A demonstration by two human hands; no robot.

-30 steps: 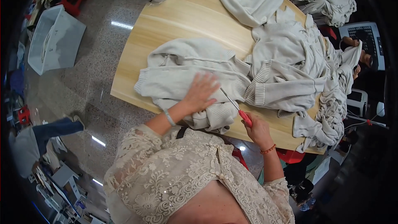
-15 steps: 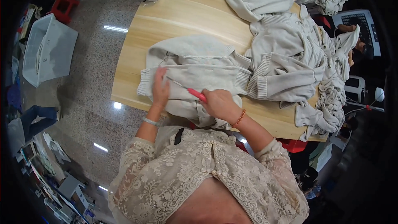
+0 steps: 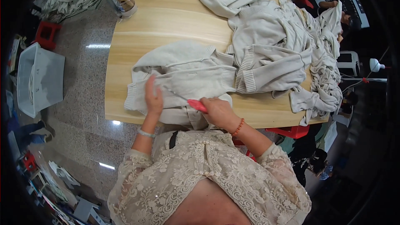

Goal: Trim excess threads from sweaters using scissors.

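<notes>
A pale beige knitted garment lies spread near the front edge of a light wooden table. My left hand presses flat on its lower left part, fingers together. My right hand grips a small red-handled tool, whose thin metal tip points left across the fabric toward my left hand. Both forearms come in from the lower edge in cream lace sleeves.
A heap of similar beige garments covers the table's right side and hangs over its edge. A small jar-like object stands at the far left corner. A grey plastic bin and a red stool sit on the floor to the left.
My left hand slid from the garment's middle to its lower left part. My right hand with the red tool moved left along the front edge. The camera view shifted.
</notes>
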